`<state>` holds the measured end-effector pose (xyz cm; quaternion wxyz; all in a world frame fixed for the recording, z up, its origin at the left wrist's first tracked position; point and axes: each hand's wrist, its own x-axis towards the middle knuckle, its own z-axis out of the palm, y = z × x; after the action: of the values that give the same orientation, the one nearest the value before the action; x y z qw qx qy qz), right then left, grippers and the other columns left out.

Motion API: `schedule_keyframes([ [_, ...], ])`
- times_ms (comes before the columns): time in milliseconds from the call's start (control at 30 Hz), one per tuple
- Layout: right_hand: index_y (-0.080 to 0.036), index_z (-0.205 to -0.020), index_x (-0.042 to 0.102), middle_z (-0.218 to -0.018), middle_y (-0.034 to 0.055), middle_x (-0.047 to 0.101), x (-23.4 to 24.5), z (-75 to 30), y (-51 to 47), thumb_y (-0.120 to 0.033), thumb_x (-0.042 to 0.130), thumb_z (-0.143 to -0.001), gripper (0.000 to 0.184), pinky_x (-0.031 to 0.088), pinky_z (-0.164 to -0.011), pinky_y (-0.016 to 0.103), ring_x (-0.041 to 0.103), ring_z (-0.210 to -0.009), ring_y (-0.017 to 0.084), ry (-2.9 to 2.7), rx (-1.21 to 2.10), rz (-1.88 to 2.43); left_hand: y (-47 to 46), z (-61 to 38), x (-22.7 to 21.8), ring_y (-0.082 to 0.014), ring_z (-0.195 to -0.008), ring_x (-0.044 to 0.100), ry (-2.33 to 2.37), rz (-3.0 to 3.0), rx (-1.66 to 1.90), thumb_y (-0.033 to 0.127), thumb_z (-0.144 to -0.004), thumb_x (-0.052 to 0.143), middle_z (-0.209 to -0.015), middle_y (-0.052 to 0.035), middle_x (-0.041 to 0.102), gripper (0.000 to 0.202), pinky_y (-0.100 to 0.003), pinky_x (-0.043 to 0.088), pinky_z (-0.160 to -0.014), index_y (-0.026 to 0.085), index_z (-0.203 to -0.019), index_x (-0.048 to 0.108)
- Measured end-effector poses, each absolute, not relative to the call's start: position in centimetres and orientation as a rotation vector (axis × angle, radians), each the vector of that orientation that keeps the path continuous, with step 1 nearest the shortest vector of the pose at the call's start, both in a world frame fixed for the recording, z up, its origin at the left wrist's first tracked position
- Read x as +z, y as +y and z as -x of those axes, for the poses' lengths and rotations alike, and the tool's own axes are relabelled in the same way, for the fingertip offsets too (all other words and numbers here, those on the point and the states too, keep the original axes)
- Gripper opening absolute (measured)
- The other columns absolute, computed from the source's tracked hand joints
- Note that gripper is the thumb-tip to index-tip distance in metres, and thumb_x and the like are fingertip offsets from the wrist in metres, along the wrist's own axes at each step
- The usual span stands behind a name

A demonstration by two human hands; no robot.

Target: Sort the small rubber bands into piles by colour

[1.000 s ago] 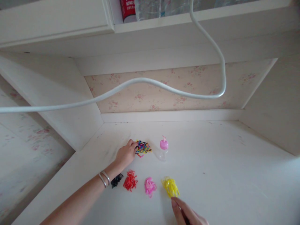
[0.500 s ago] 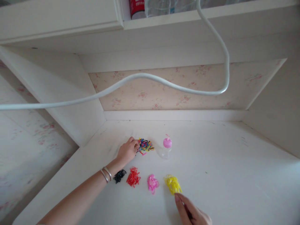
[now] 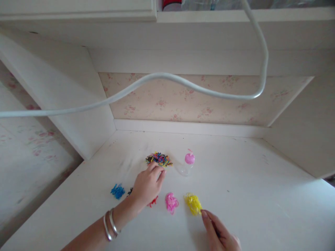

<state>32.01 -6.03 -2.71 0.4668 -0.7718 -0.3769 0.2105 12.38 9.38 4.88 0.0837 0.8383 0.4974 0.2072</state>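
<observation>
My left hand is over the black and red piles, its bent fingers at the front edge of a mixed pile of small rubber bands. Its fingertips are close together; whatever they may hold is too small to make out. It partly hides the black rubber bands and the red rubber bands. My right hand has thumb and forefinger pinched at the lower right edge of the yellow rubber bands. Between the hands lie pink rubber bands. Blue rubber bands form the leftmost pile.
A small clear bottle with a pink lid stands right of the mixed pile on the white desktop. A white cable crosses the view above, under a shelf. White side panels and a flowered wall surround the desktop.
My left hand has moved right and nearer along the mixed pile, uncovering the blue pile and covering much of the red one. My right hand has shifted slightly right. The view has tilted a little.
</observation>
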Motion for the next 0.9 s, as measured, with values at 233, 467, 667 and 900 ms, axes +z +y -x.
schedule_keyframes([
  [233, -0.016, -0.096, 0.074, -0.091, 0.0059, 0.073, -2.2, -32.9, -6.0, -0.065, 0.058, -0.069, 0.058, 0.05, -0.061, 0.016, 0.066, -0.071, 0.016, -0.868, 0.653, 1.885, 2.2, -16.5, 4.1, -0.0153, -0.065, 0.063, 1.324, -2.548, 0.451, 0.032, -0.095, 0.038, -0.083, -0.0013, 0.063, 0.029, -0.028, 0.043, -0.055, 0.026, -0.083, 0.063],
  [467, -0.012, -0.101, 0.071, -0.049, -0.002, 0.056, -2.7, -32.1, -5.8, -0.068, 0.051, -0.075, 0.064, 0.039, -0.043, 0.018, 0.049, -0.044, 0.011, -0.749, 0.581, 1.868, 2.1, -19.8, 3.1, -0.0197, -0.069, 0.067, 1.328, -2.52, 0.371, 0.03, -0.091, 0.049, -0.086, -0.0034, 0.065, 0.019, -0.031, 0.048, -0.059, 0.023, -0.085, 0.066],
  [667, -0.011, -0.103, 0.067, -0.048, -0.0069, 0.044, -2.2, -31.9, -5.7, -0.068, 0.055, -0.073, 0.066, 0.035, -0.041, 0.019, 0.042, -0.043, 0.01, -0.711, 0.659, 1.772, 0.9, -14.2, 4.0, -0.0171, -0.075, 0.066, 1.303, -2.295, 0.705, 0.039, -0.092, 0.046, -0.09, -0.0033, 0.067, 0.022, -0.026, 0.049, -0.064, 0.029, -0.093, 0.065],
  [900, -0.014, -0.099, 0.071, -0.049, -0.0032, 0.053, -2.1, -31.8, -5.4, -0.072, 0.051, -0.072, 0.067, 0.038, -0.041, 0.019, 0.05, -0.045, 0.011, -0.835, 0.596, 1.912, -0.8, -4.3, -0.2, -0.0134, -0.058, 0.055, 1.389, -1.453, 0.884, 0.058, -0.081, 0.052, -0.062, 0.0001, 0.059, 0.041, -0.018, 0.046, -0.052, 0.02, -0.072, 0.065],
])
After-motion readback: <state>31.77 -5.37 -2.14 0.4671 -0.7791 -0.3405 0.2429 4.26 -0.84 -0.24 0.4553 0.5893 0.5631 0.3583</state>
